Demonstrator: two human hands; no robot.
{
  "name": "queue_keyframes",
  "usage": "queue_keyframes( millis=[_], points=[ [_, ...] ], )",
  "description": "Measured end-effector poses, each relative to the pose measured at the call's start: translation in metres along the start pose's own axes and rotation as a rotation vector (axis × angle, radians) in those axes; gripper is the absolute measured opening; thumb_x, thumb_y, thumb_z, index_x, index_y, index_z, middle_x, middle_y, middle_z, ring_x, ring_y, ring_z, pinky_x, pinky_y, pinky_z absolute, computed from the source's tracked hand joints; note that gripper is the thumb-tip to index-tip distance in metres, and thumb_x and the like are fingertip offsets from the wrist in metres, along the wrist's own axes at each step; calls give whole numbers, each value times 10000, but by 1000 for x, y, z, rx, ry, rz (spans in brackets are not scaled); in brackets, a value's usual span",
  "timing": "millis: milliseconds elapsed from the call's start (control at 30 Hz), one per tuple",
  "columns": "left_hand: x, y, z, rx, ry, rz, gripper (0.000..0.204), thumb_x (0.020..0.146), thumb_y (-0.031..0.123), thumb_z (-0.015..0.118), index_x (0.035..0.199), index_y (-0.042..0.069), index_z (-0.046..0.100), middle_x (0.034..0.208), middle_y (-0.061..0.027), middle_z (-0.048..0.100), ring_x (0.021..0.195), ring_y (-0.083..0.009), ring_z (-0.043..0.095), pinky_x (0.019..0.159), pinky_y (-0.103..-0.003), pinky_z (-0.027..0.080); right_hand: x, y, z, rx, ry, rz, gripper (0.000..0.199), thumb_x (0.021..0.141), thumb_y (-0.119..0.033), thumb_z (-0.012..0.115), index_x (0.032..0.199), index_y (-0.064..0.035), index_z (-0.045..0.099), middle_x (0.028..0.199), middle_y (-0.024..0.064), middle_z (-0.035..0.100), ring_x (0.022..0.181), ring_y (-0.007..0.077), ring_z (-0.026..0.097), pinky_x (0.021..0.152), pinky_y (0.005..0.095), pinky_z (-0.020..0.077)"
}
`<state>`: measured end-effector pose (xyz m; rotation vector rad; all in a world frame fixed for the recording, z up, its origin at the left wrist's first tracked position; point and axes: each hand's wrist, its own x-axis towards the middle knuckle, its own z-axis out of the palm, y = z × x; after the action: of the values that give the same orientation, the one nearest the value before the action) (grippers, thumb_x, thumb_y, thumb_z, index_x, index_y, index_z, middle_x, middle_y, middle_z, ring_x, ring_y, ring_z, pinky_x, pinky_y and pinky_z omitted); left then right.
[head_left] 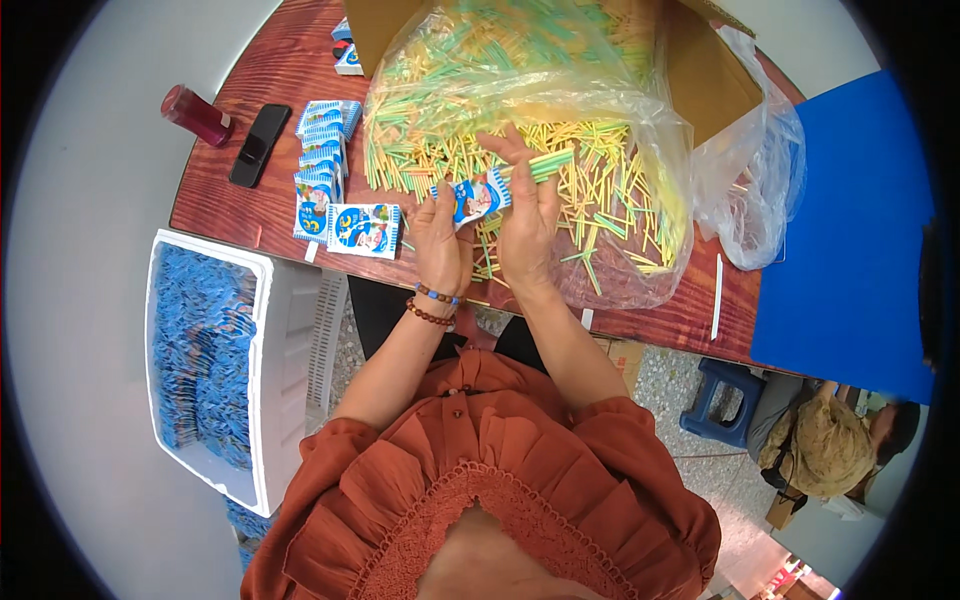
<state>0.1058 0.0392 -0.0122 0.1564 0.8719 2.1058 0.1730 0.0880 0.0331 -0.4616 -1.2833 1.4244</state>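
Note:
My left hand (442,245) is closed on the left end of a small blue-and-white packet (476,198). My right hand (528,225) pinches a bundle of thin green and yellow sticks (550,163) at the packet's right end. Whether any sticks are inside the packet I cannot tell. Just beyond both hands, a large clear plastic bag (640,290) lies with its mouth toward me, full of loose yellow, green and orange sticks (590,215). Left of my left hand, a similar packet (364,231) lies flat beside an overlapping row of packets (318,190).
A white foam box (262,380) packed with blue packets (205,350) stands at the left. On the red wooden table (240,215) are a phone (260,146) and a dark red bottle (197,115). A cardboard box (715,90) stands behind the bag; a blue panel (840,220) covers the right side.

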Motion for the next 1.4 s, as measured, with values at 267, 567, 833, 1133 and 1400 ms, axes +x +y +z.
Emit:
queue_keyframes(
  millis=[267,567,833,1133,1400],
  points=[
    [12,-15,-11,-67,-78,-33,263,985,262,507,1081,25,567,1037,-75,643,920,-180,639,778,-355,538,9,9,-4,-28,57,5,317,1001,-250,354,1035,-8,556,1343,194,499,1306,275,389,1111,396,226],
    [29,-8,-20,-398,-87,-203,238,966,215,536,1129,42,552,1124,-77,625,1015,-210,612,876,-392,511,27,-3,-24,53,-193,110,605,951,-312,529,1412,-3,290,1434,174,358,1275,273,426,1066,403,334],
    [30,5,-29,-451,-226,-222,350,992,318,463,1210,48,510,1171,-89,606,1097,-213,572,960,-402,460,6,18,-1,-227,-202,168,189,882,-83,620,1036,27,626,1008,49,593,911,127,571,794,239,450],
    [10,69,-60,-28,-180,31,310,950,168,566,1212,7,533,1104,-73,626,980,-137,612,850,-294,507,21,29,17,-221,-467,252,162,903,-72,597,1042,-10,652,864,-1,651,772,53,563,692,218,440],
    [14,124,-143,513,31,382,227,893,59,629,1111,-3,620,1002,-6,658,866,-52,599,753,-203,491,22,70,109,-413,-714,300,140,847,-105,631,868,21,688,723,41,658,658,83,592,584,245,452]
  ],
)
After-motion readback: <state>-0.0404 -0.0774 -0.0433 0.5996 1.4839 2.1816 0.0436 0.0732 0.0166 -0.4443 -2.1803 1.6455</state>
